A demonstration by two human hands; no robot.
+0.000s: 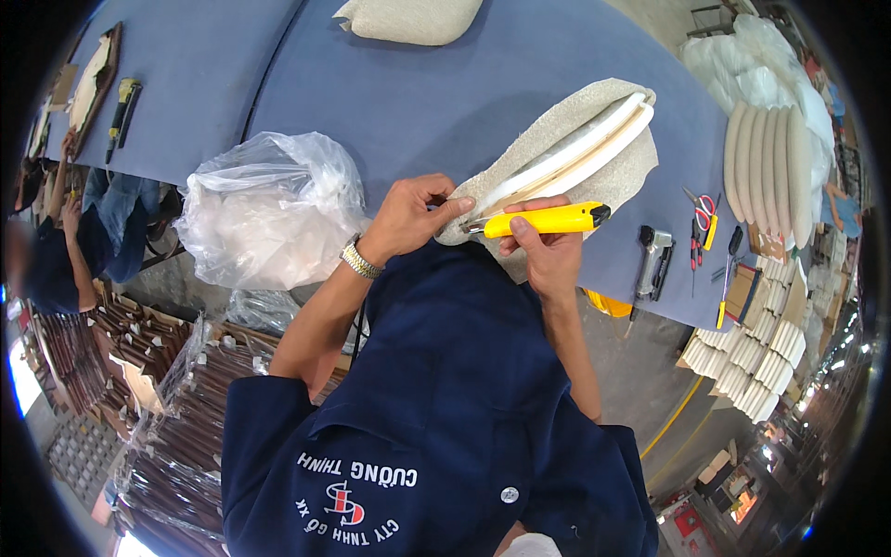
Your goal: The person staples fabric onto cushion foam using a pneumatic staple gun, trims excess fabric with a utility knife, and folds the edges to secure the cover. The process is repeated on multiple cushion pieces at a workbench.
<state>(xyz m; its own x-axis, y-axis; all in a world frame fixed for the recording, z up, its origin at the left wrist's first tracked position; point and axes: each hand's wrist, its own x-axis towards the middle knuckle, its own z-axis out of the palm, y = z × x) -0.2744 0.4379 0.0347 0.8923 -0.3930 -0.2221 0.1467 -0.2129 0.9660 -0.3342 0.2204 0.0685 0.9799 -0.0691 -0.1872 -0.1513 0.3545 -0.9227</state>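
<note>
A padded piece (585,139) with white foam edges and a thin wooden strip stands on edge at the front of the blue table, with beige fabric (520,158) spread loosely around it. My left hand (416,215) pinches the fabric at its near left end between thumb and fingers. In my right hand (546,243) is a yellow utility knife (548,219) with a black end, its tip pointing left to the spot by my left thumb. The contact between tip and fabric is too small to make out.
A clear plastic bag (274,209) bulges over the table's front edge at left. Another beige cushion (418,19) lies at the far side. A staple gun (652,260), red-handled scissors (705,215) and several upright beige pads (768,172) are at right. A co-worker (65,251) stands at far left.
</note>
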